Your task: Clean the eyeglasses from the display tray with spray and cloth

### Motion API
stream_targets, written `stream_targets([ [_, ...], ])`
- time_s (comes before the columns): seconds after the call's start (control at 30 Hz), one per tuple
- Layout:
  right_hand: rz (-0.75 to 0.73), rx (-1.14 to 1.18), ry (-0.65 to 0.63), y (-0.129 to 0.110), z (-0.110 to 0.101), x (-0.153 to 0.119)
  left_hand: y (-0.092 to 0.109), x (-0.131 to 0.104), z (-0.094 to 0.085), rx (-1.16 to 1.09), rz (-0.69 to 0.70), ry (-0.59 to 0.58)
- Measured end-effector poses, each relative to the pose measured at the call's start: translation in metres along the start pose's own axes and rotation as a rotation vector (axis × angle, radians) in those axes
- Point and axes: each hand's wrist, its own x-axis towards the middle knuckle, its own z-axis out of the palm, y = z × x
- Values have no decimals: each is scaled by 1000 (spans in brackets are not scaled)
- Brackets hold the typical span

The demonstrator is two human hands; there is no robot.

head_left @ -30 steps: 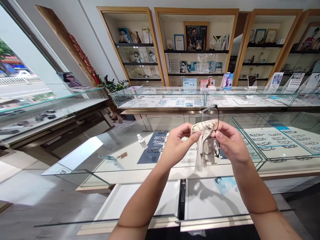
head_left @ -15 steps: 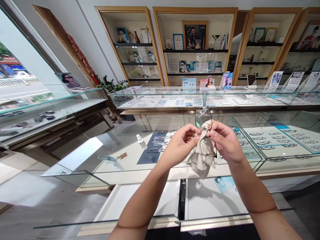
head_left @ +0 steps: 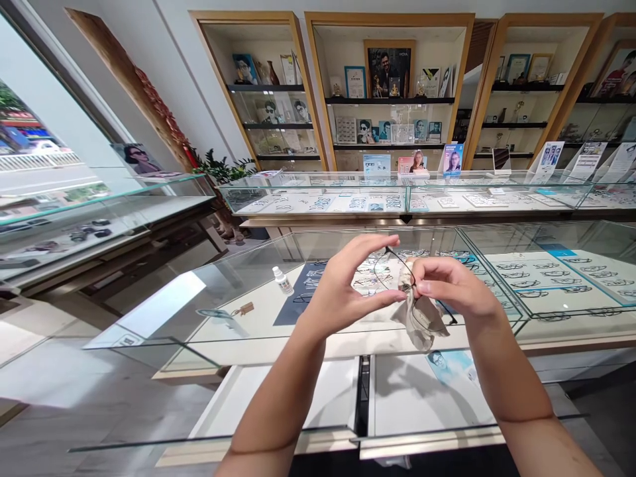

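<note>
Head view; landmark for all places: the small white bottle (head_left: 282,281). My left hand (head_left: 342,285) is right of the bottle, thumb and fingers spread wide in a C about one lens of the glasses (head_left: 399,263); fingertips just beside the upper corner of the rim, thumb tip just beside the pale cloth (head_left: 422,324); whether they touch, I cannot tell. My right hand (head_left: 452,285), farther right of the bottle, is pinched narrow, holding glasses and cloth together near the middle of the dark rim. Glasses: right of the bottle, held up over the glass case (head_left: 278,350), tilted, one dark end showing below my right hand. Cloth: bunched at the pinch, loose part hanging below it. Dark mat (head_left: 288,315): just right of the bottle, running behind my left hand. Brown tag (head_left: 244,309): left of the bottle and nearer to me. Bottle on the upper glass or inside the case: cannot tell. Left drawer (head_left: 278,397): pulled out, nearer to me than the bottle. Right drawer (head_left: 412,404): also pulled out, nearer and to the right, with a blue leaflet (head_left: 450,368) in it. Beyond the bottle, wooden cabinets (head_left: 390,18) along the wall
</note>
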Motion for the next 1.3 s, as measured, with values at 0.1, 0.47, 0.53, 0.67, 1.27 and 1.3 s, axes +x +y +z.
stream_targets([
  [0.1,19,7,-3,1,1,0,-3,1,-1,65,42,-7],
  [0.47,-12,-62,60,-3,3,0,2,0,-5,91,40,-22],
  [0.53,-23,-91,66,-5,5,0,4,0,-5,78,25,-22],
  [0.67,-58,-151,101,-4,8,2,4,0,-4,33,13,-52],
  [1.27,-519,-171,729,-7,-17,-11,0,-8,3,34,-14,530],
  [1.3,-476,-252,697,-7,-9,-12,0,-8,4,37,-25,546],
])
